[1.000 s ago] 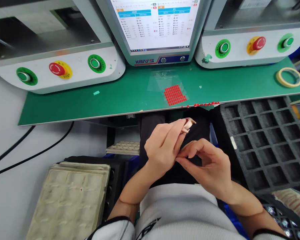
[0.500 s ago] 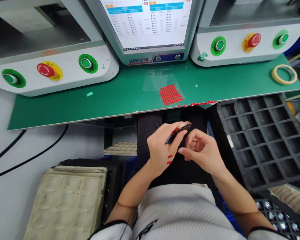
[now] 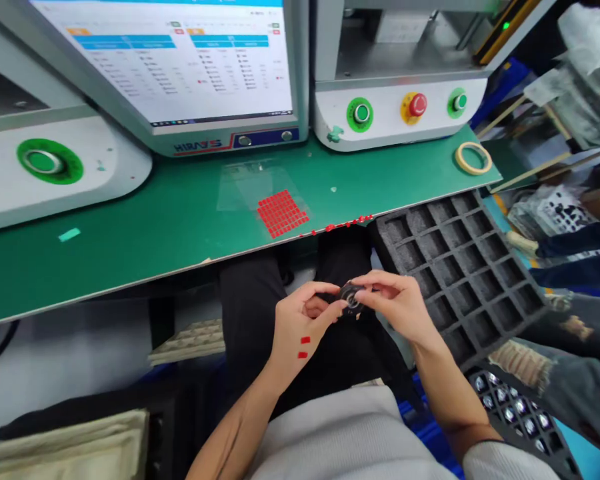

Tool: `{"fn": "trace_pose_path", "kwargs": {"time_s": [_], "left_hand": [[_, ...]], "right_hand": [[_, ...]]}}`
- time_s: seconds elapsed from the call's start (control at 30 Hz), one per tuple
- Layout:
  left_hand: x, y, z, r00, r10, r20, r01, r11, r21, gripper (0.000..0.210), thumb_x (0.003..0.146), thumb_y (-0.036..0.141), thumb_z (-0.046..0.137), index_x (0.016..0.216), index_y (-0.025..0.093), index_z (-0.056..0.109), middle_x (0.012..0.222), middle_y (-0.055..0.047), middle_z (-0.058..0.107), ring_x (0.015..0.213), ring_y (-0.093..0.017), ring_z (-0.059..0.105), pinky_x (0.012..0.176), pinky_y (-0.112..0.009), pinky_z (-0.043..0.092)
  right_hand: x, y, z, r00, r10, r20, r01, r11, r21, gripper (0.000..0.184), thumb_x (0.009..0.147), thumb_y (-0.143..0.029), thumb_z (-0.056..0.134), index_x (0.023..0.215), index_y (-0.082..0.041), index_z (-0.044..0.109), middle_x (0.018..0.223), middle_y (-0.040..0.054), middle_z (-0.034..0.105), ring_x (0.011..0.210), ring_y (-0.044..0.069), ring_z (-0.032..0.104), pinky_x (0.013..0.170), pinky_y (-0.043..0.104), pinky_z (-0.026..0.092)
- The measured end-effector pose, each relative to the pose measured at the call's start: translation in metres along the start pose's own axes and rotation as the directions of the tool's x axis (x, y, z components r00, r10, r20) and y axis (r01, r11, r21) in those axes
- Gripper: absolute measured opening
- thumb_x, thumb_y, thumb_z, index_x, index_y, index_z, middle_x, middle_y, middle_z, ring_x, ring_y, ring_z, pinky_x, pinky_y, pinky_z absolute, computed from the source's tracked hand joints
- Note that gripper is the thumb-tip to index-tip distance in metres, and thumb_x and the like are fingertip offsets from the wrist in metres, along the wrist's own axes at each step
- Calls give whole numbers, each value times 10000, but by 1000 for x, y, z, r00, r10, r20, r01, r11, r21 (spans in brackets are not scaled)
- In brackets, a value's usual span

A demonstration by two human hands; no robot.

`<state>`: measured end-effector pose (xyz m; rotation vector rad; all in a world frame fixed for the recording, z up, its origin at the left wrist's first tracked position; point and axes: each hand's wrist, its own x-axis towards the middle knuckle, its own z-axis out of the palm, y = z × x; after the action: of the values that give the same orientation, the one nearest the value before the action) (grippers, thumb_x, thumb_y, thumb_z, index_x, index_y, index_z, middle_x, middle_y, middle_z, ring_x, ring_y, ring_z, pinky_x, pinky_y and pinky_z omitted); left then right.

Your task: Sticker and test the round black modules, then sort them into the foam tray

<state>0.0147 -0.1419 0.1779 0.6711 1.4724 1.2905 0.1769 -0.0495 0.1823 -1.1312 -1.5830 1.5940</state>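
A small black part with a round, lens-like centre (image 3: 351,298) is held above my lap, its ringed face turned up. My left hand (image 3: 305,320) pinches its left edge between thumb and fingers. From the other side my right hand (image 3: 397,303) grips it too, the thumb lying by the round centre. Two red sticker pieces (image 3: 304,348) are stuck on the back of my left hand. Beyond the hands, a sheet of small red stickers (image 3: 283,215) lies on the green bench (image 3: 180,227). Several loose red stickers (image 3: 330,228) line the bench's front edge.
At right is a black foam tray (image 3: 450,293) with square pockets; under it sits a tray of shiny parts (image 3: 513,403). A tape roll (image 3: 473,159) lies on the bench. Pale trays (image 3: 80,443) are at lower left. Another person's legs (image 3: 570,347) are at right.
My right hand, apart from the black part before, now grips it together with my left. The part is turned with its ringed face up. My view has swung to the right.
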Motion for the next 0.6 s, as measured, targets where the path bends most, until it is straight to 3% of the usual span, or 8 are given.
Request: {"fn": "trace_pose_path", "kwargs": {"time_s": [0.03, 0.07, 0.13, 0.2, 0.23, 0.37, 0.5, 0.6], "left_hand": [[3, -3, 1, 998, 55, -30, -53, 997, 48, 234, 756, 323, 763, 909, 152, 717, 696, -25, 708, 607, -127, 687, 591, -191, 577], [6, -5, 1, 993, 99, -58, -94, 991, 93, 219, 791, 330, 729, 926, 158, 723, 735, -33, 714, 652, -129, 699, 633, -194, 585], [10, -9, 1, 987, 139, -87, -125, 981, 146, 215, 840, 345, 675, 944, 163, 721, 830, -54, 731, 724, -134, 713, 688, -201, 594], [12, -11, 1, 989, 131, -70, -118, 981, 156, 227, 868, 358, 641, 952, 159, 711, 886, -71, 742, 737, -135, 717, 701, -207, 596], [12, -11, 1, 991, 124, -55, -115, 981, 156, 231, 873, 359, 634, 958, 156, 705, 908, -77, 746, 739, -136, 718, 698, -208, 597], [8, -11, 2, 993, 117, -33, -109, 977, 181, 219, 865, 329, 633, 977, 151, 695, 905, -82, 752, 744, -143, 724, 679, -209, 597], [9, -11, -2, 984, 159, -78, -143, 974, 174, 182, 816, 207, 594, 950, 150, 703, 889, -70, 757, 724, -134, 720, 706, -220, 601], [11, -8, -8, 966, 245, -82, -225, 953, 202, 264, 703, 83, 485, 812, 154, 714, 820, -46, 749, 693, -129, 705, 681, -214, 588]], "right_hand": [[7, 7, -10, 987, -6, -159, 0, 999, -39, 247, 694, -358, 820, 845, -167, 777, 767, 53, 742, 636, 156, 697, 572, 263, 585], [16, 15, -20, 944, -26, -329, -4, 996, -90, 284, 697, -391, 805, 857, -159, 770, 789, 68, 751, 669, 177, 708, 612, 301, 599], [39, 33, -41, 797, -91, -598, -36, 980, -197, 348, 743, -434, 730, 918, -134, 748, 840, 94, 753, 723, 198, 711, 673, 351, 605], [62, 51, -57, 698, -136, -703, -80, 961, -265, 381, 785, -425, 652, 984, -107, 719, 878, 110, 743, 755, 200, 700, 720, 367, 596], [72, 58, -62, 680, -144, -718, -104, 952, -289, 379, 793, -407, 630, 997, -97, 709, 880, 113, 738, 757, 199, 694, 734, 367, 589], [91, 71, -63, 685, -164, -710, -220, 882, -416, 272, 785, -334, 618, 917, -115, 710, 839, 114, 723, 794, 232, 680, 808, 399, 556], [83, 65, -53, 714, -221, -665, -299, 762, -575, 230, 801, -322, 621, 926, -153, 714, 1061, 179, 678, 1105, 332, 574, 990, 521, 440], [72, 62, -50, 800, -258, -542, -281, 637, -718, 518, 708, -393, 760, 1160, -168, 643, 1286, 196, 581, 1242, 369, 482, 1050, 544, 382]]}}
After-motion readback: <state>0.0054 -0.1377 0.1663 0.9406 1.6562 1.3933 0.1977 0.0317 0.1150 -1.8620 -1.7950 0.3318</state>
